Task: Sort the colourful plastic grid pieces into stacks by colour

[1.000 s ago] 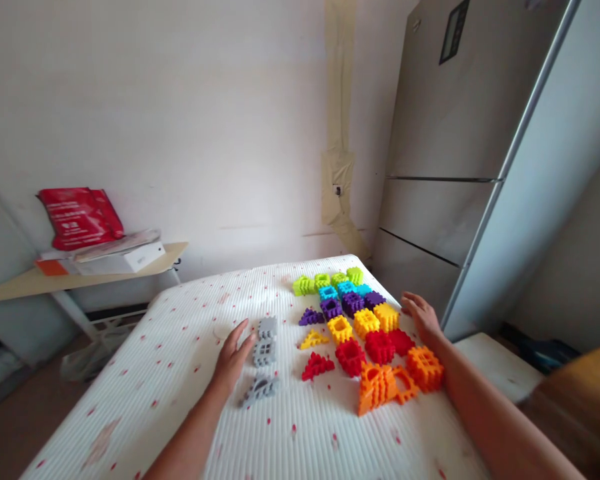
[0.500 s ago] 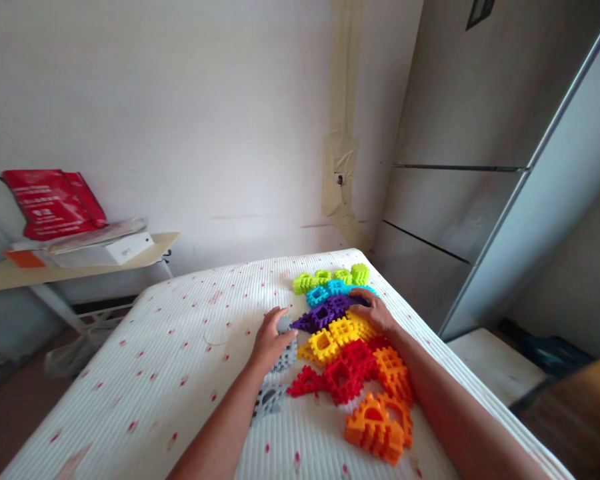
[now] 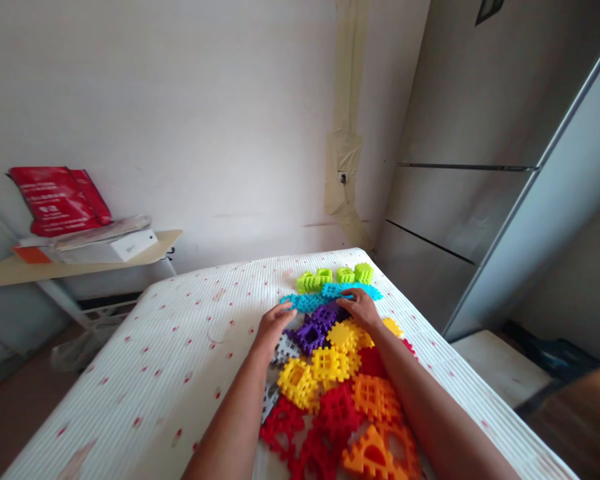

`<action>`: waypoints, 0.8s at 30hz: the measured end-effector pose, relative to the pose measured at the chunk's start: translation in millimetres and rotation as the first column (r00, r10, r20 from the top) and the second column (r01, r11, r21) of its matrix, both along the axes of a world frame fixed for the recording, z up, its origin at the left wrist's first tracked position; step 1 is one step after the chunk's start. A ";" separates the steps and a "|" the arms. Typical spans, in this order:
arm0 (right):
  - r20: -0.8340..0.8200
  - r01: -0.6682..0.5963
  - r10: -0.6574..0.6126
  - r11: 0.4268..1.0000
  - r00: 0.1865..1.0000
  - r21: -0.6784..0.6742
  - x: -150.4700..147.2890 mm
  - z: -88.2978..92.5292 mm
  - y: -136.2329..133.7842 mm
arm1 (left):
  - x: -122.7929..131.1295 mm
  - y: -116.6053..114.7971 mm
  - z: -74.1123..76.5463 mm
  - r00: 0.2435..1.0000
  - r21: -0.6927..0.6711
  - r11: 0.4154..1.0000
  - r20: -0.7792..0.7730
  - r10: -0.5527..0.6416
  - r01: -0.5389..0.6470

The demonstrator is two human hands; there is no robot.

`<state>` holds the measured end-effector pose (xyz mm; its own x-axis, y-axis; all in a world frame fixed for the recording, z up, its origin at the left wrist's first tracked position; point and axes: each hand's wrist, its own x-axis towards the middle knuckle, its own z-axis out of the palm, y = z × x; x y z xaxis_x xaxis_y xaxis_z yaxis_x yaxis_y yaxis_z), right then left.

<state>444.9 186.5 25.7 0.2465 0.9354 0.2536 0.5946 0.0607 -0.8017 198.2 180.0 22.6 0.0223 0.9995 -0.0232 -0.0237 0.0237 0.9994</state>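
Colourful interlocking plastic blocks lie bunched on a white mattress (image 3: 170,347) with red specks. My left hand (image 3: 273,328) rests with fingers curved on the left end of the cyan blocks (image 3: 310,300), beside grey blocks (image 3: 285,347). My right hand (image 3: 361,308) presses on the cyan and purple blocks (image 3: 319,325), fingers bent over them. Lime green blocks (image 3: 335,277) sit beyond the hands. Yellow blocks (image 3: 313,370), red blocks (image 3: 310,427) and orange blocks (image 3: 375,427) crowd between my forearms.
A tall grey fridge (image 3: 480,167) stands right of the mattress. A low side table (image 3: 80,263) at the left carries a red bag (image 3: 55,200) and a white box (image 3: 115,248). The wall lies just behind the mattress's far edge.
Both hands swept inward and toward me, pushing the neatly rowed blocks into a jumbled heap. The hands now sit on the cyan row, and the red and orange blocks have slid nearer.
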 end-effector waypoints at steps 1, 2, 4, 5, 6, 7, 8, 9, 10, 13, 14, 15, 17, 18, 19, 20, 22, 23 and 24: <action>0.001 0.002 -0.002 1.000 1.000 -0.001 -2.4 1.9 0.6 | -0.3 -2.0 2.1 0.999 -0.008 1.000 0.042 -0.015 0.015; -0.003 -0.003 0.003 1.000 1.000 0.001 -5.8 4.1 0.9 | -0.5 -4.2 3.8 0.995 -0.013 0.999 0.093 -0.035 0.036; -0.021 -0.039 0.040 0.999 0.999 0.023 -16.1 9.3 0.1 | 0.1 -8.8 6.5 0.977 -0.020 0.997 0.202 -0.068 0.074; -0.022 -0.072 0.073 0.997 0.997 0.041 -22.7 12.4 -1.2 | 0.8 -10.8 7.5 0.967 -0.023 0.996 0.245 -0.075 0.084; -0.013 -0.114 0.115 0.992 0.993 0.062 -30.0 15.7 -3.0 | 1.7 -12.5 8.4 0.958 -0.024 0.996 0.274 -0.077 0.087; 0.005 -0.161 0.162 0.983 0.987 0.084 -37.4 19.3 -5.4 | 2.6 -13.9 9.3 0.953 -0.023 0.996 0.291 -0.078 0.089; 0.031 -0.205 0.203 0.973 0.979 0.109 -44.5 23.2 -8.3 | 3.2 -14.9 10.3 0.950 -0.021 0.996 0.302 -0.080 0.090; 0.061 -0.245 0.239 0.961 0.969 0.131 -51.1 27.3 -11.6 | 3.4 -15.5 11.5 0.946 -0.017 0.995 0.313 -0.085 0.095; 0.093 -0.284 0.273 0.947 0.958 0.150 -57.1 31.6 -15.3 | 3.1 -15.7 12.9 0.941 -0.010 0.995 0.325 -0.092 0.100; 0.196 -0.430 0.393 0.879 0.899 0.208 -73.0 43.2 -27.3 | -0.8 -14.0 18.9 0.943 0.019 0.994 0.312 -0.112 0.112; 0.225 -0.495 0.450 0.841 0.864 0.219 -78.3 46.2 -31.3 | -2.7 -12.6 21.3 0.956 0.027 0.994 0.274 -0.110 0.106; 0.249 -0.563 0.511 0.796 0.823 0.225 -83.7 48.6 -34.9 | -4.6 -10.9 23.5 0.971 0.042 0.995 0.217 -0.095 0.088; 0.274 -0.674 0.619 0.704 0.736 0.223 -93.7 51.6 -40.2 | -8.3 -6.9 26.6 0.995 0.089 0.996 0.092 -0.040 0.032; 0.273 -0.712 0.659 0.667 0.701 0.219 -96.9 52.5 -41.0 | -9.9 -4.9 27.0 0.999 0.111 0.994 0.047 -0.009 0.004; 0.263 -0.732 0.683 0.645 0.681 0.220 -98.1 53.3 -40.1 | -11.5 -3.0 26.4 1.000 0.124 0.992 0.017 0.017 -0.019; 0.245 -0.731 0.689 0.643 0.682 0.228 -96.2 54.1 -37.1 | -13.1 -1.3 25.1 0.999 0.122 0.992 0.002 0.032 -0.032; 0.183 -0.648 0.623 0.709 0.761 0.278 -81.1 55.9 -24.5 | -16.3 1.7 21.3 0.999 0.105 0.993 -0.005 0.049 -0.048; 0.144 -0.558 0.543 0.769 0.828 0.310 -67.5 56.7 -15.0 | -17.9 3.5 19.5 0.998 0.110 0.993 -0.013 0.054 -0.053; 0.102 -0.427 0.420 0.834 0.902 0.349 -50.2 57.1 -3.8 | -19.5 5.7 18.3 0.998 0.128 0.990 -0.026 0.059 -0.055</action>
